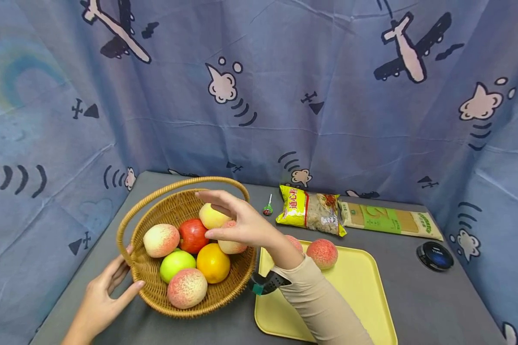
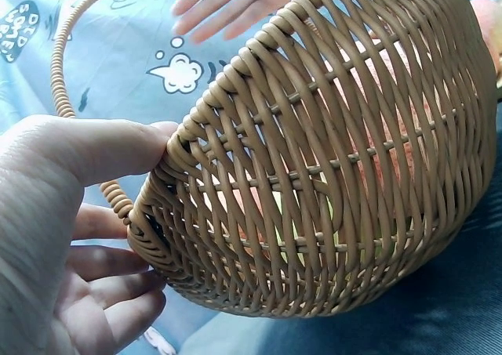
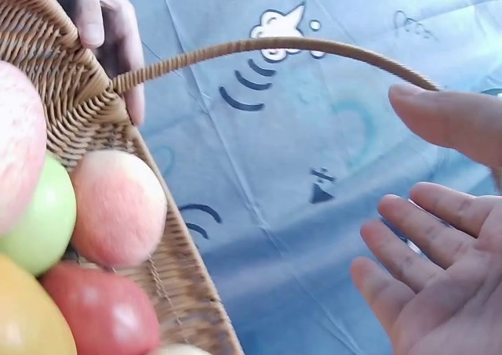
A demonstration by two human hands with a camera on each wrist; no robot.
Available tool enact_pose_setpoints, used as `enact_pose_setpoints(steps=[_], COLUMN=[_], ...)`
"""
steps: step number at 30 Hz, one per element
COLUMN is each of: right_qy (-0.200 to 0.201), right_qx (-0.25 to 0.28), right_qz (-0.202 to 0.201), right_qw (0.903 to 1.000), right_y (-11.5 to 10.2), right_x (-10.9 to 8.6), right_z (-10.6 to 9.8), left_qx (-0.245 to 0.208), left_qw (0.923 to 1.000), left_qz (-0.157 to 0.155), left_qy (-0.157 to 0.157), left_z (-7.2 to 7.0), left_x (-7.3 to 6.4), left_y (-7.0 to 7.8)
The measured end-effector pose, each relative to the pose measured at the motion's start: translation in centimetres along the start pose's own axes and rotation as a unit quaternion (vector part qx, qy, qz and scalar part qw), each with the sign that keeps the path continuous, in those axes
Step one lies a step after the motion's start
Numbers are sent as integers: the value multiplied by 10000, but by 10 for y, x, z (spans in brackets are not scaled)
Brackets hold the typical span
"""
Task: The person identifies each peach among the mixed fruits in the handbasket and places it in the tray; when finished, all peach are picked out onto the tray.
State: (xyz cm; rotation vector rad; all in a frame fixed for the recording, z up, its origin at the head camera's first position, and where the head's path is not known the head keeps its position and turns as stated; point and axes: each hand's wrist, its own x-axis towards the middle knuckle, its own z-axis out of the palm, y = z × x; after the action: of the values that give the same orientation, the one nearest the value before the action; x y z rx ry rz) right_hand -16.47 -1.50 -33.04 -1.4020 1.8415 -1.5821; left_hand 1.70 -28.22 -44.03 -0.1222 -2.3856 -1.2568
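Note:
In the head view, a wicker basket with a tall handle holds a red apple, a green apple, an orange, a pale yellow fruit and several peaches. My left hand grips its left rim near the handle's base. In the left wrist view the thumb lies over the rim, fingers on the other side. Above the basket's right part, my right hand has its fingers spread. The right wrist view shows its palm bare, holding nothing.
Right of the basket lies a yellow tray with a peach and another partly behind my right forearm. Farther back are a lollipop, a yellow pasta bag and a flat noodle pack. A round black tin sits far right.

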Motion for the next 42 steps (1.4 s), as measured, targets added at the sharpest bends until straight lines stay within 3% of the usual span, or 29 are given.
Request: enact_pose_setpoints(steps=[4,11,17,26,35,42], right_qy=[-238,-667,-973,-1384,-1593,-1797], right_qx=[-106,-132,-85,-277,-460,-684], right_qz=[65,882,1207,1718,2163,2184], right_qw=[9996,9938,9879,9750,9621,9567], right_y=[5,28,47,65,77,81], right_x=[24,59,77,81,81,82], right_z=[12,30,39,51,57,61], left_qx=[-36,-187,-118,-144,47,60], left_qw=[10000,9997,9999,9997,9999,9998], left_qz=[20,119,110,161,-109,-213], left_qy=[30,38,42,114,95,-9], left_z=[-1,0,-1,1,1,-1], left_x=[0,1,2,2,2,2], left_y=[1,0,1,2,2,1])
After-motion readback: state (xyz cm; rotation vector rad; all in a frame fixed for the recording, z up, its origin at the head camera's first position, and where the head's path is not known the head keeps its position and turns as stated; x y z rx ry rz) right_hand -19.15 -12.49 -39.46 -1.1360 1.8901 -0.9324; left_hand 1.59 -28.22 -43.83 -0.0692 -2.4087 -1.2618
